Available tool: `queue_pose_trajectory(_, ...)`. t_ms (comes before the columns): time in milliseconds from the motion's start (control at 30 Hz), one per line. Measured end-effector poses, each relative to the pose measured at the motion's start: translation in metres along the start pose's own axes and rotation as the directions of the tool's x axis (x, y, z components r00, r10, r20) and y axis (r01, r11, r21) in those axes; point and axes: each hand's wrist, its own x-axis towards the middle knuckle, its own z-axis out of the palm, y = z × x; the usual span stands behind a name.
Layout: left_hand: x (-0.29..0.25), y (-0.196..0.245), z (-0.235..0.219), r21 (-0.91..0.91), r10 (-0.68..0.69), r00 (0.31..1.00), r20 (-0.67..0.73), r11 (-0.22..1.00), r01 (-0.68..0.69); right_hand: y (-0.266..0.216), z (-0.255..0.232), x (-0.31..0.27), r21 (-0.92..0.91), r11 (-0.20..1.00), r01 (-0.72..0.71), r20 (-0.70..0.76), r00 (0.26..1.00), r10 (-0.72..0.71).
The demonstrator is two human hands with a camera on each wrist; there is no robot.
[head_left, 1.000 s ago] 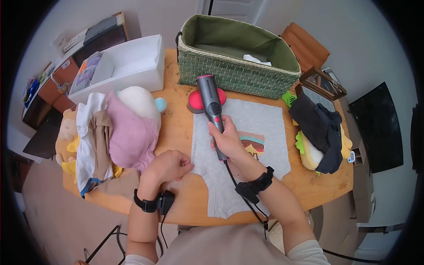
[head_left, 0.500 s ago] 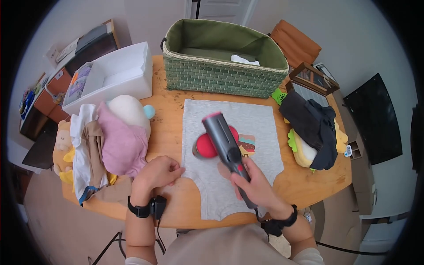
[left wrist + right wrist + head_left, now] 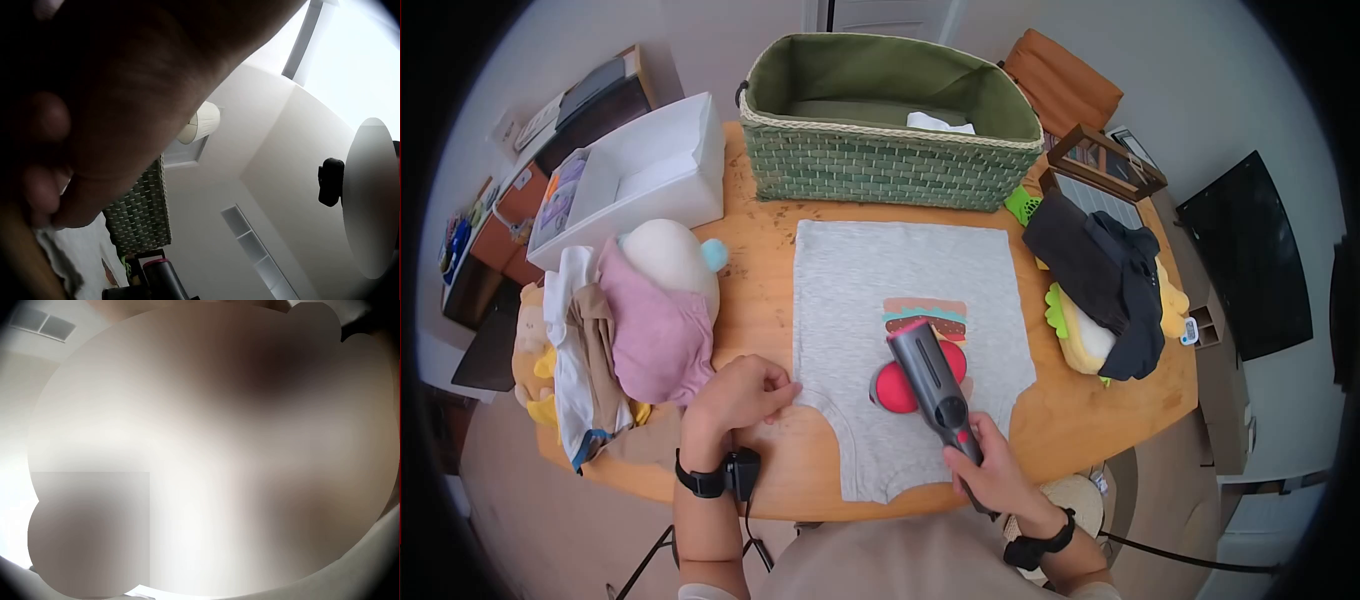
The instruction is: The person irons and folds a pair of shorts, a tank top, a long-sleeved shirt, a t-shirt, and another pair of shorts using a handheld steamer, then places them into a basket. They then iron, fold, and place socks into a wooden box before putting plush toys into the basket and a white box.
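Note:
A light grey shirt (image 3: 840, 280) with a burger print lies flat on the wooden table (image 3: 1100, 425). My right hand (image 3: 995, 470) grips the handle of a dark handheld device (image 3: 930, 380), whose red round pads rest over the lower part of the print. At the shirt's left edge, my left hand (image 3: 745, 395) has curled fingers, the fingertips pinching the cloth. The left wrist view shows that hand (image 3: 119, 119) close up, its fingertips at the border of the grey cloth (image 3: 81, 250). Most of the right wrist view is blurred.
A green woven basket (image 3: 880, 165) with white cloth inside stands at the back, beside a white box (image 3: 670, 190). Clothes and plush toys, one under pink cloth (image 3: 660, 345), lie left; dark clothing (image 3: 1090, 270) covers toys on the right.
My right hand has brought the device from the shirt's top edge down toward my body, onto the print. My left hand stays by the shirt's left edge. The head view has shifted.

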Motion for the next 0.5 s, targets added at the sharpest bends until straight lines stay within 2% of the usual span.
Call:
queue_pose_trajectory(67, -0.001, 0.000, 0.000, -0.012, 0.006, 1.000, -0.006, 1.000, -0.006, -0.009, 0.000, 0.024, 0.050, 0.995, 0.088, -0.014, 0.996, -0.087)
queue_pose_trajectory(200, 0.001, -0.003, 0.001, -0.029, 0.000, 1.000, -0.011, 1.000, 0.000, -0.026, 0.000, 0.078, 0.062, 0.989, 0.132, -0.052, 0.990, -0.129)
queue_pose_trajectory(267, 0.001, -0.004, 0.003, -0.039, -0.006, 1.000, -0.025, 0.999, 0.005, -0.035, 0.002, 0.103, 0.074, 0.982, 0.176, -0.166, 0.973, -0.162)
queue_pose_trajectory(400, -0.001, 0.001, 0.003, -0.045, -0.044, 0.998, -0.046, 0.998, 0.042, -0.047, -0.003, 0.141, 0.088, 0.978, 0.191, -0.251, 0.954, -0.164)
queue_pose_trajectory(500, -0.001, 0.002, 0.003, -0.046, -0.050, 0.997, -0.054, 0.998, 0.047, -0.055, -0.006, 0.158, 0.181, 0.959, 0.218, -0.354, 0.924, -0.143)
